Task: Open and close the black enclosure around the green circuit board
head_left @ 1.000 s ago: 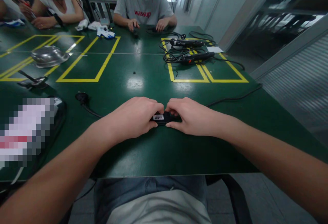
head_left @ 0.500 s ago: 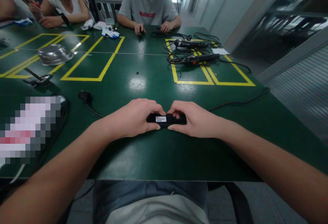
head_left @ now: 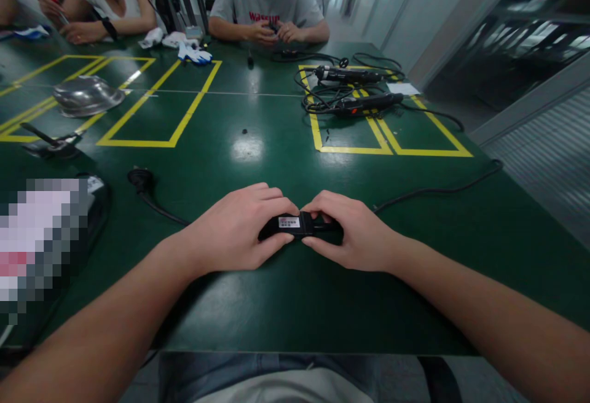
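Black, slim, white-labelled device [head_left: 303, 225] stretches between the bare left hand [head_left: 239, 225] and right hand [head_left: 357, 228] — each pinching one half between thumb and fingers — at the green table [head_left: 295, 311].

Black device [head_left: 304, 225] with a white, apparently dark-printed label [head_left: 289, 222]; green table [head_left: 286, 305], yellow tape [head_left: 136, 143]

Red lettering [head_left: 258, 16] on the front of the co-worker's grey T-shirt [head_left: 234, 2] — reads "wassup"; final letters partly obscured. White label [head_left: 289, 222] on the black device [head_left: 303, 223] — carries rows of small dark print, too small to read.
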A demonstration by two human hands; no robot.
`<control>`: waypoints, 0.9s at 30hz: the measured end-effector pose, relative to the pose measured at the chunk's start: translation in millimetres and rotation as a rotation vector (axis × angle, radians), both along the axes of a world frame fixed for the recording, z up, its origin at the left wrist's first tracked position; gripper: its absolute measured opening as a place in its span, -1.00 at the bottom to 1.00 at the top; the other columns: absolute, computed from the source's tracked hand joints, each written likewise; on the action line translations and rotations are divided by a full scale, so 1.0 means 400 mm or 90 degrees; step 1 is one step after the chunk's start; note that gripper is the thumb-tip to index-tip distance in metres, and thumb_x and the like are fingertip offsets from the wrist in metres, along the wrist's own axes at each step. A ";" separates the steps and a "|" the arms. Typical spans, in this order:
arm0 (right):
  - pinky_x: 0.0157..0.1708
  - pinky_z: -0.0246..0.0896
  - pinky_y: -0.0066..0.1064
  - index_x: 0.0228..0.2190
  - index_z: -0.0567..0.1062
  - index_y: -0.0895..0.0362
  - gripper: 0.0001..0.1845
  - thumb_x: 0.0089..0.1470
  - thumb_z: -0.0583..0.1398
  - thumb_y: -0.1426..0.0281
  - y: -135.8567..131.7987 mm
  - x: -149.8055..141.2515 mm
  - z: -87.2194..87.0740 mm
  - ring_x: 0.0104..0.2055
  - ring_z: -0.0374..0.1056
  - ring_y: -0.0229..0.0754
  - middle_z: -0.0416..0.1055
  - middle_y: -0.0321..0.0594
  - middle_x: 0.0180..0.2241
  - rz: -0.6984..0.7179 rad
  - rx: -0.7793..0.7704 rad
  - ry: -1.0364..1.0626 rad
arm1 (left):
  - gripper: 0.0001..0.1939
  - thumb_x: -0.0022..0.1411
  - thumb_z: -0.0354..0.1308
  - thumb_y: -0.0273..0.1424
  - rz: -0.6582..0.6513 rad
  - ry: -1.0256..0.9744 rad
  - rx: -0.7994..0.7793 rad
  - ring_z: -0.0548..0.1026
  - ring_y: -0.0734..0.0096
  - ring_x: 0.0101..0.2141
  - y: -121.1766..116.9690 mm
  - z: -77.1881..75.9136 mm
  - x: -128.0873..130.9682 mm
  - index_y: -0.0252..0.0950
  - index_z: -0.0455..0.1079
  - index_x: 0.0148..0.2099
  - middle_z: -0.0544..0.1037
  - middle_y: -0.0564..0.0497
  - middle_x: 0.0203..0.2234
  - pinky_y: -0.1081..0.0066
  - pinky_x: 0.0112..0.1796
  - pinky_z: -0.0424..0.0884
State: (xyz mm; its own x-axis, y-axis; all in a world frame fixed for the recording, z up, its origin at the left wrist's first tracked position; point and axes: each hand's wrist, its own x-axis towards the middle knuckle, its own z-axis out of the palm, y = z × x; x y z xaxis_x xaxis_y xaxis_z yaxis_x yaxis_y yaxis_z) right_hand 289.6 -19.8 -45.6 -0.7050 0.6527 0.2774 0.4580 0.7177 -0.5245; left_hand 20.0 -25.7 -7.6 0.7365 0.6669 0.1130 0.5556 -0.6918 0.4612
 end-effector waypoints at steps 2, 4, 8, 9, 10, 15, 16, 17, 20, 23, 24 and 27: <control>-0.19 0.36 -0.22 0.04 0.49 0.08 -0.67 0.29 0.37 0.31 -0.004 0.004 -0.004 -0.23 0.46 -0.07 0.55 -0.17 -0.21 -0.005 -0.006 -0.001 | -0.74 0.49 0.21 -0.30 0.004 -0.043 -0.017 0.60 0.19 -0.11 0.002 -0.001 -0.001 -0.23 0.56 0.13 0.68 -0.06 -0.11 0.23 -0.08 0.47; -0.20 0.37 -0.23 0.22 0.40 0.06 -0.43 0.26 0.41 0.31 -0.009 0.007 -0.010 -0.25 0.45 -0.09 0.55 -0.21 -0.19 -0.027 -0.023 0.015 | -0.71 0.49 0.18 -0.29 0.029 -0.087 -0.029 0.61 0.22 -0.12 0.006 -0.002 -0.001 -0.23 0.54 0.16 0.69 -0.05 -0.10 0.25 -0.07 0.49; -0.23 0.35 -0.28 0.36 0.18 0.03 -0.18 0.23 0.43 0.32 -0.015 0.011 -0.016 -0.30 0.41 -0.14 0.53 -0.27 -0.20 -0.057 -0.065 0.050 | -0.72 0.46 0.15 -0.25 0.149 -0.114 0.006 0.60 0.17 -0.12 0.020 -0.010 -0.001 -0.27 0.51 0.07 0.68 -0.09 -0.11 0.18 -0.05 0.50; -0.24 0.33 -0.28 0.30 0.23 0.02 -0.26 0.24 0.42 0.32 -0.015 0.011 -0.013 -0.30 0.41 -0.14 0.53 -0.27 -0.20 -0.054 -0.067 0.046 | -0.73 0.45 0.15 -0.24 0.177 -0.099 0.015 0.59 0.14 -0.11 0.025 -0.015 -0.001 -0.27 0.50 0.05 0.68 -0.10 -0.10 0.16 -0.04 0.49; -0.24 0.32 -0.29 0.21 0.29 0.02 -0.38 0.24 0.42 0.32 -0.014 0.011 -0.009 -0.29 0.41 -0.14 0.54 -0.27 -0.21 -0.049 -0.065 0.035 | -0.74 0.44 0.15 -0.23 0.197 -0.080 0.018 0.58 0.12 -0.11 0.030 -0.020 0.000 -0.26 0.50 0.03 0.68 -0.10 -0.11 0.14 -0.04 0.49; -0.22 0.25 -0.25 -0.14 0.44 0.05 -0.80 0.29 0.36 0.34 -0.005 0.007 0.013 -0.28 0.43 -0.11 0.56 -0.22 -0.26 0.006 0.001 -0.019 | -0.84 0.38 0.22 -0.30 0.196 -0.044 0.009 0.56 0.12 -0.09 0.044 -0.042 0.000 -0.21 0.50 -0.04 0.70 -0.06 -0.13 0.13 -0.01 0.49; -0.22 0.25 -0.24 -0.14 0.45 0.05 -0.82 0.31 0.34 0.35 -0.004 0.007 0.014 -0.28 0.43 -0.10 0.56 -0.21 -0.26 0.013 0.008 -0.020 | -0.84 0.37 0.22 -0.31 0.195 -0.049 0.012 0.56 0.12 -0.08 0.045 -0.044 0.000 -0.21 0.51 -0.04 0.70 -0.05 -0.12 0.12 0.00 0.49; -0.22 0.24 -0.24 -0.13 0.46 0.06 -0.84 0.32 0.33 0.35 -0.004 0.008 0.013 -0.28 0.43 -0.10 0.57 -0.20 -0.25 0.018 0.013 -0.019 | -0.84 0.38 0.22 -0.31 0.193 -0.051 0.012 0.56 0.12 -0.08 0.045 -0.044 0.000 -0.21 0.51 -0.04 0.71 -0.05 -0.11 0.12 0.00 0.49; -0.22 0.25 -0.23 -0.13 0.46 0.06 -0.88 0.33 0.30 0.37 -0.004 0.009 0.009 -0.26 0.43 -0.08 0.57 -0.18 -0.25 0.023 0.022 -0.016 | -0.82 0.40 0.22 -0.30 0.186 -0.036 -0.003 0.57 0.12 -0.09 0.044 -0.043 -0.001 -0.21 0.54 -0.02 0.71 -0.06 -0.10 0.11 0.00 0.49; -0.22 0.25 -0.23 -0.13 0.46 0.06 -0.89 0.33 0.28 0.40 -0.006 0.010 0.008 -0.26 0.43 -0.08 0.55 -0.18 -0.26 0.030 0.030 -0.010 | -0.80 0.43 0.20 -0.29 0.172 -0.016 -0.020 0.59 0.11 -0.06 0.041 -0.041 0.001 -0.23 0.55 0.00 0.70 -0.08 -0.07 0.08 0.02 0.49; -0.22 0.25 -0.23 -0.13 0.45 0.06 -0.89 0.33 0.28 0.41 -0.007 0.010 0.010 -0.26 0.42 -0.08 0.55 -0.19 -0.26 0.032 0.031 -0.008 | -0.79 0.45 0.18 -0.28 0.168 -0.013 -0.018 0.58 0.10 -0.05 0.039 -0.040 0.001 -0.24 0.55 0.01 0.69 -0.09 -0.05 0.06 0.04 0.49; -0.23 0.25 -0.23 -0.15 0.43 0.05 -0.89 0.31 0.26 0.43 -0.008 0.011 0.014 -0.28 0.40 -0.07 0.53 -0.19 -0.28 0.031 0.031 -0.006 | -0.75 0.49 0.13 -0.26 0.163 -0.011 0.028 0.56 0.04 0.01 0.029 -0.031 0.002 -0.26 0.56 0.01 0.63 -0.16 0.03 0.02 0.08 0.49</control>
